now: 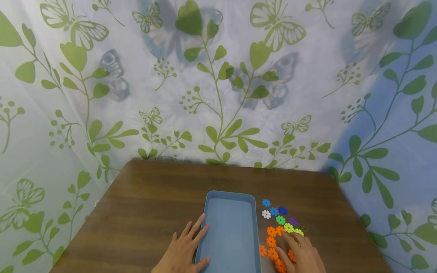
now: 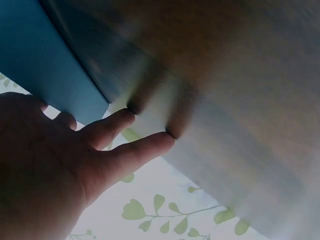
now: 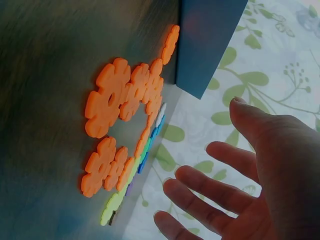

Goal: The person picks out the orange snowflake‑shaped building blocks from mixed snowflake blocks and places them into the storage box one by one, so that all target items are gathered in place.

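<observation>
A shallow blue-grey tray [image 1: 228, 227] stands on the table in the head view. My left hand [image 1: 184, 248] lies spread at its left side, with the thumb and fingertips at the rim; in the left wrist view two fingertips touch the tabletop. My right hand [image 1: 303, 254] hovers over a group of flat, notched plastic discs, fingers apart and nothing held. Several orange discs [image 1: 271, 241] lie nearest to it, partly hidden by the hand. In the right wrist view, the fingers are off the orange discs [image 3: 107, 97].
Beyond the orange discs lie a white disc [image 1: 266, 214], blue discs [image 1: 274, 211], a green disc [image 1: 280, 220], a purple disc [image 1: 293, 220] and yellow-green discs [image 1: 288, 227]. A leaf-and-butterfly patterned curtain [image 1: 218, 94] hangs behind the brown wooden table [image 1: 153, 197].
</observation>
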Tool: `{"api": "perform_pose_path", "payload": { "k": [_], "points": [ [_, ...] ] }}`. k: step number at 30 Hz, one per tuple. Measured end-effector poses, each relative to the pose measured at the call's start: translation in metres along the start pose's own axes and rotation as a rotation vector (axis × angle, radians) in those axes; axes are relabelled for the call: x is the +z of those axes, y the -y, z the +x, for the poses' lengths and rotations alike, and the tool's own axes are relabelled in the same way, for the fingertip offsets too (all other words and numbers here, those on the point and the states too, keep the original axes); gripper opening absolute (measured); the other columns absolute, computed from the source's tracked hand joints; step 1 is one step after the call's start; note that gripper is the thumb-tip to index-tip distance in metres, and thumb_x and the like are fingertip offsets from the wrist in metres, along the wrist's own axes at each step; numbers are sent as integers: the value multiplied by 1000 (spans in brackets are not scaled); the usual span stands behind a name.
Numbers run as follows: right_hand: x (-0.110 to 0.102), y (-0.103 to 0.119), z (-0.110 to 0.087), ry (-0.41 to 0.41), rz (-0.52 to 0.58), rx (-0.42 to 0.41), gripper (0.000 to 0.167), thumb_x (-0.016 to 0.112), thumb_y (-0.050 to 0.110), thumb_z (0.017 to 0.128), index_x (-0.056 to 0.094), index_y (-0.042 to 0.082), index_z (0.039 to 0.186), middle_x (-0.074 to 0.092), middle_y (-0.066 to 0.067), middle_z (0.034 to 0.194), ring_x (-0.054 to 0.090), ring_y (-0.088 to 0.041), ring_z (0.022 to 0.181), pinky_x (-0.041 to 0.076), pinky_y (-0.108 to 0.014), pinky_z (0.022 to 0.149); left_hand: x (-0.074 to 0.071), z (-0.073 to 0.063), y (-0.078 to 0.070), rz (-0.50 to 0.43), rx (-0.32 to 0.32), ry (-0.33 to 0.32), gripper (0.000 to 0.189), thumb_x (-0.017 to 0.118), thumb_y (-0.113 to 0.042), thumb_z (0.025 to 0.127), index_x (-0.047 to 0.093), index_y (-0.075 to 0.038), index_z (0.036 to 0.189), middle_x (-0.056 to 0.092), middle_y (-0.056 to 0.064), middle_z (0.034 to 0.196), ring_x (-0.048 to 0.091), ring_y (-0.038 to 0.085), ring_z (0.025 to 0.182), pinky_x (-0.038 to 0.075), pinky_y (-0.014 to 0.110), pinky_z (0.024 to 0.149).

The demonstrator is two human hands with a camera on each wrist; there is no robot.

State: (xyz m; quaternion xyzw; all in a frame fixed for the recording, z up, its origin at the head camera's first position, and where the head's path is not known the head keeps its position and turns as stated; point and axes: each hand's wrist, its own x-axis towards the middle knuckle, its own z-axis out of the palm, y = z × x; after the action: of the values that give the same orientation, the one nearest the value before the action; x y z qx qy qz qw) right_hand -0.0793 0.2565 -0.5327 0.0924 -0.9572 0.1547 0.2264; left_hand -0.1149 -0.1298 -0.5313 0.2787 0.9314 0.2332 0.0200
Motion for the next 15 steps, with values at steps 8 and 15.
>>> {"api": "perform_pose_path", "payload": {
  "k": [8, 15],
  "points": [
    [1, 0, -2, -10, 19, -16, 49, 95, 28, 81, 81, 7, 123, 75, -11, 110, 69, -28, 90, 59, -50, 65, 0, 1, -2, -10, -43, 55, 87, 72, -57, 97, 43, -13, 167, 21, 8, 180, 41, 60, 149, 38, 93, 87],
    [-3, 4, 1, 55, 59, 41, 49, 96, 27, 82, 79, 5, 123, 75, -12, 110, 72, -30, 91, 62, -52, 73, -1, 1, -2, -35, -67, 76, 85, 70, -57, 99, 44, -13, 167, 17, 5, 182, 37, 60, 151, 34, 95, 90]
  ]
}}
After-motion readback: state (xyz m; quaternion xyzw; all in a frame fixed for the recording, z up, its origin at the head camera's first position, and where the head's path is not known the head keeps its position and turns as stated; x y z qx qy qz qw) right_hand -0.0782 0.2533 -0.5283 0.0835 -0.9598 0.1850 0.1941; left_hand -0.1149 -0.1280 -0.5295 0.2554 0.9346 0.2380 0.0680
